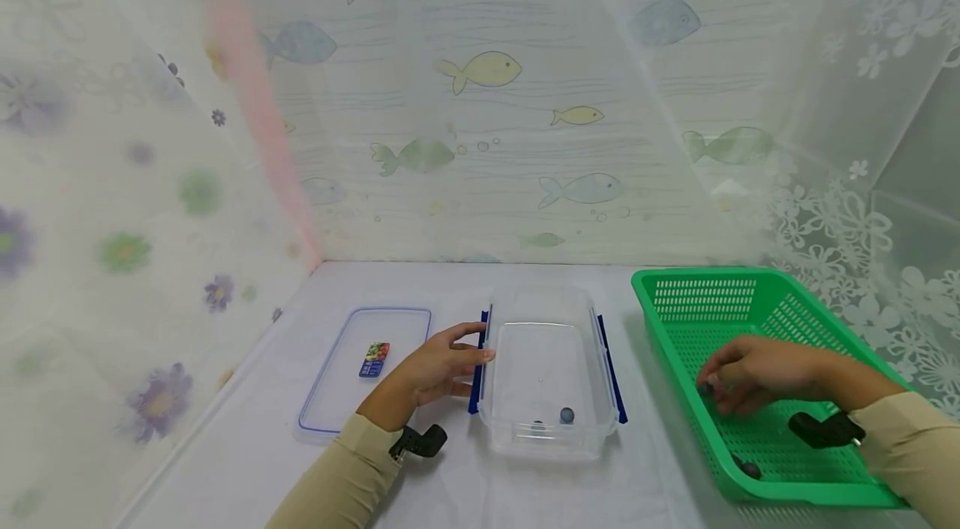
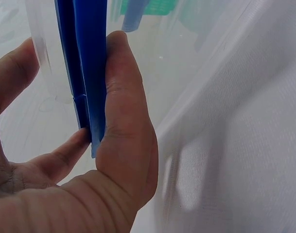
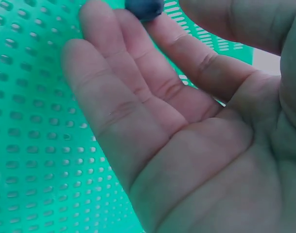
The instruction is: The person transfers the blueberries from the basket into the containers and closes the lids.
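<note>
A clear plastic container (image 1: 551, 444) with blue side latches stands in the middle of the table. My left hand (image 1: 447, 366) holds its left side, the thumb and fingers on either side of the blue latch (image 2: 92, 63). Inside the container a blueberry (image 1: 567, 415) lies near the front wall, with a second dark one (image 1: 538, 425) beside it. On the right, my right hand (image 1: 750, 375) reaches into a green basket (image 1: 686, 429) and pinches a blueberry (image 3: 145, 7) at its fingertips. Dark berries (image 1: 750, 470) lie at the basket's front left corner.
A clear lid (image 1: 330, 383) with a blue seal and a colourful label (image 1: 374, 360) lies flat on the white-covered table, left of the container. Sheer printed curtains (image 1: 480, 137) hang behind the table and at both sides.
</note>
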Demonstrator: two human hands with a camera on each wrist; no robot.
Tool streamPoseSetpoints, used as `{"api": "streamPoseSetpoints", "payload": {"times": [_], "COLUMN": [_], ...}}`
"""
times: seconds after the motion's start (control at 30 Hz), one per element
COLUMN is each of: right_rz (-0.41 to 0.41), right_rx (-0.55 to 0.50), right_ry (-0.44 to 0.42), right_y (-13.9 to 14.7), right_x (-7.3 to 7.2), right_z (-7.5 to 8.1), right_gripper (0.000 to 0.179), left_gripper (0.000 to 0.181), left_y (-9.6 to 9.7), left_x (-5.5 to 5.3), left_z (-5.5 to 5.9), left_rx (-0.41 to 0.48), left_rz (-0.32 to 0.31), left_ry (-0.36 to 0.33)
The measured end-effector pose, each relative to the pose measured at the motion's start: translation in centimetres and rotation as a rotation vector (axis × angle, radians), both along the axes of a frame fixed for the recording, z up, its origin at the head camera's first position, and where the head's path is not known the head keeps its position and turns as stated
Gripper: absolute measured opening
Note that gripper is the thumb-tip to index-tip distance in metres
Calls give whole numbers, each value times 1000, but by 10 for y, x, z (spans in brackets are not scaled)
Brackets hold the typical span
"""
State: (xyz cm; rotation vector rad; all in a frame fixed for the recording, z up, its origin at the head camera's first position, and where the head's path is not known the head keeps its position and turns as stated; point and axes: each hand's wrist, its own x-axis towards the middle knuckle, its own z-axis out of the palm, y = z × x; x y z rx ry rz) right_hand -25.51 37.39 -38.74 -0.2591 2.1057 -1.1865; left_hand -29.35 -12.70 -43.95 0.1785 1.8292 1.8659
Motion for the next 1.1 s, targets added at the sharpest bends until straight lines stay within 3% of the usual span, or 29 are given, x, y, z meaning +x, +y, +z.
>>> {"api": "streamPoseSetpoints", "payload": {"times": [0.4,0.8,1.1], "right_rz": [115,135,165], "right_rx": [-131,-118,-89], "right_ry": [72,121,210], "right_y": [10,5,-6], "right_x": [-8,-5,-3], "right_z": [15,37,49], "right_gripper": [34,35,36], "left_gripper": [85,81,84], "left_y": [0,2,0], "left_x": [1,0,0], "left_z": [2,3,1], "left_rx": [-3,-6,-4], "left_rz": [-2,-12,-17], "left_ry": [8,20,12]}}
